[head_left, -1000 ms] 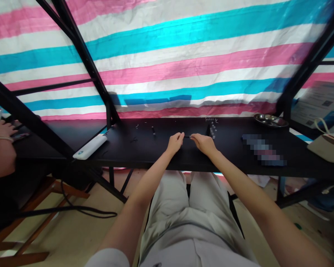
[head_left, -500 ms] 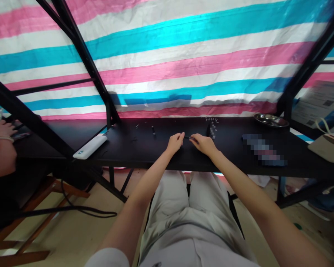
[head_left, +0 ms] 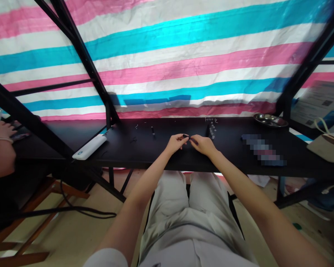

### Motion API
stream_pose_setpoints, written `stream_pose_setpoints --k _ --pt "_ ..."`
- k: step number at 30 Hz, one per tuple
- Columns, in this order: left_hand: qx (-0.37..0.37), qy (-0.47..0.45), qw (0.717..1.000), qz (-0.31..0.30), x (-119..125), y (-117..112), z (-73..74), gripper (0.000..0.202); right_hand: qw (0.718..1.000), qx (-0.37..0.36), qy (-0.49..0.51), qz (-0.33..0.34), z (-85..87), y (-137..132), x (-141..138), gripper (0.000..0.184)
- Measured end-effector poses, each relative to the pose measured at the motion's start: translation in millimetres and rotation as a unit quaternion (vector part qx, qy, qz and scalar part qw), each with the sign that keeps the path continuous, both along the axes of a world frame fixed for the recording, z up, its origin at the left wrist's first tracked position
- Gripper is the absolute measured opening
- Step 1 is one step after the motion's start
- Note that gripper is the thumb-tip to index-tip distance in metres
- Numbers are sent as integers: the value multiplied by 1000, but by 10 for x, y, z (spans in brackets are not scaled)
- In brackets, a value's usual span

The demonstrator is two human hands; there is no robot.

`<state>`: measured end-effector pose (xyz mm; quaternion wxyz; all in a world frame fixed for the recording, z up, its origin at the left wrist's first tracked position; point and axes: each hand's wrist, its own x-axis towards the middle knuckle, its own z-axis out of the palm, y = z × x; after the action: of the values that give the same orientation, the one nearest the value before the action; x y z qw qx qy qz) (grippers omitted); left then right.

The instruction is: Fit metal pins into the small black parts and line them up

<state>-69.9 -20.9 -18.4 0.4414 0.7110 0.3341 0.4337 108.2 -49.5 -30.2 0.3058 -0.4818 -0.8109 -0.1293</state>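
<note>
My left hand (head_left: 176,142) and my right hand (head_left: 203,144) meet over the middle of a black table (head_left: 156,150). Between their fingertips they pinch a small dark part (head_left: 187,137); it is too small to tell its shape. Just to the right of my right hand stands a cluster of several small clear-tipped pieces (head_left: 212,129). Another small dark piece (head_left: 153,130) lies on the table to the left of my left hand.
A white power bank (head_left: 89,147) lies at the table's left front edge. A metal dish (head_left: 270,119) sits at the back right, a beige pouch (head_left: 326,147) farther right. Another person's hand (head_left: 2,130) rests at the far left. Black frame bars cross in front of a striped tarp.
My left hand has turned palm-up and its fingers have opened a little around the small part. My right hand has shifted slightly left toward it.
</note>
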Motion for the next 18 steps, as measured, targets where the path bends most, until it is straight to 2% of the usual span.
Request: stream_pose_setpoints --k 5,9,18 --pt "13 -22 998 54 -14 40 -19 36 1000 -12 4 -10 13 9 13 27" --pt "35 -6 994 107 -16 54 -22 34 999 -16 32 -18 23 17 39 27" --pt "26 -34 988 152 -41 20 28 31 998 -54 14 -25 34 13 69 22"
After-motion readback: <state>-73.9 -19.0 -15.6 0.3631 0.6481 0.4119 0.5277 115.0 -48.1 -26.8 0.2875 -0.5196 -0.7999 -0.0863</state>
